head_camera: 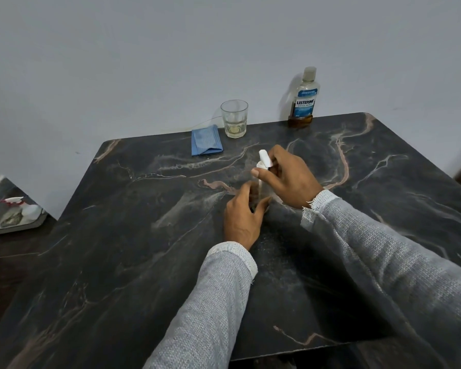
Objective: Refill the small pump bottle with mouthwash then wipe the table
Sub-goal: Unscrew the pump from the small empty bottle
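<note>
Fingers of left hand [241,217] curled round pump bottle [260,185], right hand [288,175] gripping its white pump head [264,159]

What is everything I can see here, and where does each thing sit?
Pump bottle: one, white pump head, mid-table, held upright between both hands.
Mouthwash bottle: one, clear with blue label, amber liquid low in it, far edge by the wall.
Glass: one, clear, a little pale liquid, far edge, left of the mouthwash bottle.
Cloth: one, blue, folded, just left of the glass.
Table: one, dark marble with pale veins.
Tray: one, grey, lower surface at far left, holding white scraps.
Left hand: grips the bottle's body.
Right hand: pinches the pump head.
</note>
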Available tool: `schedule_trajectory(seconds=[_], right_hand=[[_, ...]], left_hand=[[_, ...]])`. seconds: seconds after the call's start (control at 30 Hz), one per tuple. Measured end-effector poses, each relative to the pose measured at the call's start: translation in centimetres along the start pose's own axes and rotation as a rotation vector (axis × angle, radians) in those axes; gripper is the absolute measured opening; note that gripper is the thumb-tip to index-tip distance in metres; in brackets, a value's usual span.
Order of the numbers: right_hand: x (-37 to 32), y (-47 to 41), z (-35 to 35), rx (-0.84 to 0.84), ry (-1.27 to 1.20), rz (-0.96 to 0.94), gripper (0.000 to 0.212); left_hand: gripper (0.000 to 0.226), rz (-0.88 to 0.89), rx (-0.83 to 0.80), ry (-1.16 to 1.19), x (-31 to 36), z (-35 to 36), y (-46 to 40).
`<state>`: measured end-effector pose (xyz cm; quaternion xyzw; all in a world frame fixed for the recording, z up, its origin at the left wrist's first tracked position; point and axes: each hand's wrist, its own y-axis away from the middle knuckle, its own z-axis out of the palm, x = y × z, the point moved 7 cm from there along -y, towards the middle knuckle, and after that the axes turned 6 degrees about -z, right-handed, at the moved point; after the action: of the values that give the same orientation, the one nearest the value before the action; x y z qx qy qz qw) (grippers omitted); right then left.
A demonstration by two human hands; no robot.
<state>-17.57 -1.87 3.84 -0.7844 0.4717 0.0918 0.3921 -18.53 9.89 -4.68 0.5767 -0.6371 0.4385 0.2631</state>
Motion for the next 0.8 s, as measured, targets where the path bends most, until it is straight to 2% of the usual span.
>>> schedule_trajectory(seconds=[0.1, 0.17, 0.23, 0.33, 0.43, 0.53, 0.67, 0.8], right_hand=[[-0.3, -0.1, 0.0, -0.075, -0.003, -0.044, 0.023], [-0.2, -0.3, -0.1, -0.136, -0.015, -0.061, 0.015], [0.1, -0.3, -0.1, -0.155, -0.05, -0.032, 0.023], [0.6, 0.3, -0.3, -0.114, -0.114, 0.017, 0.032], [1.2, 0.8, -0.1, 0.007, -0.245, 0.132, 0.037], [1.2, 1.0, 0.2, 0.113, -0.245, 0.172, 0.03], [0.9, 1.3, 0.1, 0.12, -0.267, 0.122, 0.023], [1.6, 1.6, 0.1, 0.118, -0.342, 0.144, 0.028]], left_hand=[[0.036, 0.015, -0.041, 0.005, 0.1, -0.1, 0.2], [0.036, 0.011, -0.053, 0.008, 0.0, -0.1, 0.3], [0.04, -0.004, -0.056, 0.009, -0.3, 0.0, 0.4], [0.045, 0.0, -0.049, 0.002, -0.1, 0.2, 0.5], [0.043, 0.008, -0.052, -0.02, 0.0, 0.2, 0.6], [0.039, 0.001, -0.044, -0.042, -0.1, 0.2, 0.5], [0.035, 0.004, -0.032, -0.074, -0.3, 0.2, 0.5], [0.039, 0.014, -0.035, -0.081, -0.2, 0.3, 0.5]])
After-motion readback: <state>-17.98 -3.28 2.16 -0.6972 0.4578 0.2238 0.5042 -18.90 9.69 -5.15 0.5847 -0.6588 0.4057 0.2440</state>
